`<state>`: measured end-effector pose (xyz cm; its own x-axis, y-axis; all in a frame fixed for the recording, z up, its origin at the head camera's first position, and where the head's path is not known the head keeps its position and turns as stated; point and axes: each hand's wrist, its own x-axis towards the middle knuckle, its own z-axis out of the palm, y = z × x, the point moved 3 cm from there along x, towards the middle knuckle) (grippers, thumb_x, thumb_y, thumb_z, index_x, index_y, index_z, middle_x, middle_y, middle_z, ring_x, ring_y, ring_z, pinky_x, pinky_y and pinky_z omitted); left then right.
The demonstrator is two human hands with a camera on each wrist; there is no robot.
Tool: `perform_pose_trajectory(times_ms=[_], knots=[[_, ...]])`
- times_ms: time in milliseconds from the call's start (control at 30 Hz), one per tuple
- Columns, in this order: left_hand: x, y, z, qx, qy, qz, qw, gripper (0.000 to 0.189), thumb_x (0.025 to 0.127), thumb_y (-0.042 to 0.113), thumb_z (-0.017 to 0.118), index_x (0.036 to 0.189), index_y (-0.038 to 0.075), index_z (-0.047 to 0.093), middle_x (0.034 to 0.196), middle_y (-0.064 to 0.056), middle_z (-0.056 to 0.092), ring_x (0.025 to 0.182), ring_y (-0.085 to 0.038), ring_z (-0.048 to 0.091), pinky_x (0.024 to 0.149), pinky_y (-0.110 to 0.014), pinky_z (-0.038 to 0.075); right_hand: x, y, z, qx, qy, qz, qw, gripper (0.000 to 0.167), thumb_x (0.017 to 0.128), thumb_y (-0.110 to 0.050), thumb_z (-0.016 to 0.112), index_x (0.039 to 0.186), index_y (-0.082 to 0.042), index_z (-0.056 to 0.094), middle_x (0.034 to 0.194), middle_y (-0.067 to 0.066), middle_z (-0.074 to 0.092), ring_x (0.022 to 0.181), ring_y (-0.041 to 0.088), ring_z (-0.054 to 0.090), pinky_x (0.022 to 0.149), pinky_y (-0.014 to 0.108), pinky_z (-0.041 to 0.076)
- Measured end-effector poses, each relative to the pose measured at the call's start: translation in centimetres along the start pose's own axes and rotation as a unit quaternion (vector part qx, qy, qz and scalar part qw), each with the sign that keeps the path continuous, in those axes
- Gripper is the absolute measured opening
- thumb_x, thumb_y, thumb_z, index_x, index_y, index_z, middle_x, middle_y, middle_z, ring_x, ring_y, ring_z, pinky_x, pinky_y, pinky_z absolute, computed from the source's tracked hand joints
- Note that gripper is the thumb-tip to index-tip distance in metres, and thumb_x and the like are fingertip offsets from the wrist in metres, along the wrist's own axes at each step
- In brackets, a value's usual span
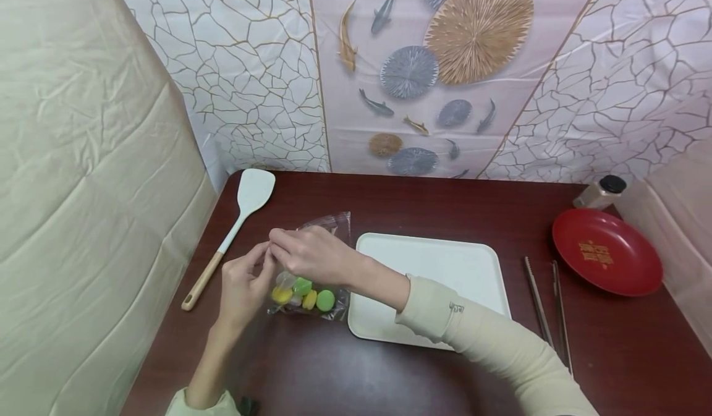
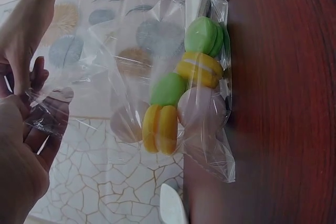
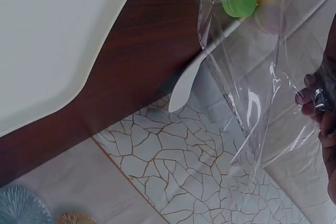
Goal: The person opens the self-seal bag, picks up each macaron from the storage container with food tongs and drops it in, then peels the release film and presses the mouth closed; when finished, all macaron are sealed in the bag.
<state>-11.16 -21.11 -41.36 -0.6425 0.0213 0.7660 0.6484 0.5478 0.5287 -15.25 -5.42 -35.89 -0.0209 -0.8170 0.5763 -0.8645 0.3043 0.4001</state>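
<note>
Evidently L hand (image 1: pixel 243 283) and R hand (image 1: pixel 316 256) both pinched the clear bag's (image 1: pixel 340 235) top, macarons (image 1: pixel 325 300) low inside, just L of white tray (image 1: pixel 445 264); gentle, even tugs w/ bag upright prob. suited best.

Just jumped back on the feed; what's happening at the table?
A person's left hand and right hand are together, pinching the top of a clear plastic bag. The macarons, green, yellow and pale, are inside it; whether the bag is open is hard to tell. A white tray lies beside it, with the spatula on the other side.
</note>
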Motion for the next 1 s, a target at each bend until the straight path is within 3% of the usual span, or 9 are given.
perform_pose_trajectory(times_ms=[167, 267, 367, 467, 600, 733, 833, 933, 1000], knots=[[-0.1, -0.1, 0.1, -0.002, 0.0, 0.018, 0.9998, 0.021, 0.088, -0.021, 0.069, 0.099, -0.007, 0.08, 0.072, -0.013, 0.078, 0.059, -0.015, 0.07, 0.051, -0.018, 0.055, -0.2, 0.2, -0.2, 0.032, 0.012, 0.023, 0.9992, 0.013, 0.1, 0.001, 0.071, 0.092, -0.008, 0.074, 0.09, -0.001, 0.06, 0.058, 0.007, 0.048, 0.051, 0.018, 0.046], [-0.2, -0.1, 0.1, 0.005, 0.004, 0.036, 0.9993, 0.012, 0.102, -0.005, 0.067, 0.1, -0.008, 0.079, 0.071, -0.014, 0.076, 0.056, -0.013, 0.063, 0.049, -0.026, 0.054, -0.3, 0.1, -0.4, 0.056, 0.023, 0.05, 0.9969, 0.009, 0.101, -0.002, 0.072, 0.093, -0.007, 0.073, 0.089, -0.001, 0.059, 0.057, 0.007, 0.048, 0.05, 0.018, 0.045], [-0.4, -0.1, 0.1, 0.01, 0.011, 0.046, 0.9988, 0.036, 0.114, 0.018, 0.06, 0.101, -0.01, 0.079, 0.077, -0.018, 0.078, 0.055, -0.019, 0.065, 0.051, -0.032, 0.056, -0.4, -0.1, -0.6, 0.074, 0.032, 0.074, 0.994, 0.01, 0.102, -0.004, 0.071, 0.092, -0.007, 0.072, 0.088, 0.0, 0.057, 0.055, 0.007, 0.045, 0.048, 0.018, 0.042], [-0.6, -0.1, 0.1, 0.012, 0.02, 0.048, 0.9986, 0.05, 0.117, 0.03, 0.055, 0.102, -0.011, 0.079, 0.085, -0.022, 0.081, 0.062, -0.031, 0.074, 0.06, -0.025, 0.06, -0.6, -0.2, -0.7, 0.098, 0.041, 0.1, 0.9893, 0.009, 0.102, -0.005, 0.073, 0.093, -0.006, 0.073, 0.087, 0.0, 0.058, 0.056, 0.007, 0.044, 0.047, 0.017, 0.039], [-0.7, 0.0, 0.1, 0.012, 0.024, 0.072, 0.997, 0.05, 0.117, 0.03, 0.055, 0.102, -0.011, 0.08, 0.092, -0.023, 0.082, 0.071, -0.035, 0.079, 0.074, -0.015, 0.063, -0.6, -0.3, -0.9, 0.132, 0.052, 0.13, 0.9813, 0.006, 0.101, -0.006, 0.076, 0.095, -0.005, 0.075, 0.088, 0.0, 0.06, 0.057, 0.006, 0.047, 0.049, 0.014, 0.04], [-0.7, 0.0, 0.2, 0.007, 0.024, 0.098, 0.9949, 0.047, 0.117, 0.027, 0.056, 0.104, -0.01, 0.08, 0.093, -0.021, 0.083, 0.075, -0.028, 0.081, 0.076, -0.016, 0.064, -0.8, -0.4, -0.9, 0.154, 0.061, 0.15, 0.9746, 0.004, 0.1, -0.003, 0.075, 0.096, -0.003, 0.076, 0.088, 0.001, 0.063, 0.058, 0.004, 0.052, 0.051, 0.011, 0.044], [-0.7, -0.1, 0.2, 0.003, 0.026, 0.098, 0.9948, 0.046, 0.117, 0.027, 0.056, 0.105, -0.01, 0.08, 0.094, -0.022, 0.082, 0.08, -0.024, 0.082, 0.081, -0.013, 0.063, -0.9, -0.3, -0.8, 0.168, 0.068, 0.164, 0.9698, 0.004, 0.1, -0.001, 0.075, 0.096, -0.002, 0.077, 0.087, 0.001, 0.064, 0.058, 0.004, 0.054, 0.053, 0.01, 0.046], [-0.8, -0.2, 0.2, 0.003, 0.032, 0.094, 0.9951, 0.048, 0.117, 0.028, 0.055, 0.105, -0.011, 0.08, 0.094, -0.024, 0.082, 0.085, -0.021, 0.083, 0.085, -0.011, 0.061, -1.1, -0.2, -0.6, 0.207, 0.079, 0.182, 0.958, 0.006, 0.099, 0.001, 0.073, 0.095, -0.002, 0.076, 0.086, 0.002, 0.065, 0.061, 0.005, 0.057, 0.057, 0.008, 0.047], [-0.9, -0.1, 0.2, 0.004, 0.04, 0.092, 0.9949, 0.047, 0.116, 0.026, 0.056, 0.104, -0.012, 0.08, 0.093, -0.025, 0.082, 0.08, -0.02, 0.081, 0.081, -0.009, 0.06, -1.3, 0.1, -0.5, 0.272, 0.094, 0.208, 0.9351, 0.007, 0.099, 0.004, 0.072, 0.095, 0.0, 0.076, 0.086, 0.004, 0.067, 0.065, 0.006, 0.058, 0.061, 0.008, 0.048]])
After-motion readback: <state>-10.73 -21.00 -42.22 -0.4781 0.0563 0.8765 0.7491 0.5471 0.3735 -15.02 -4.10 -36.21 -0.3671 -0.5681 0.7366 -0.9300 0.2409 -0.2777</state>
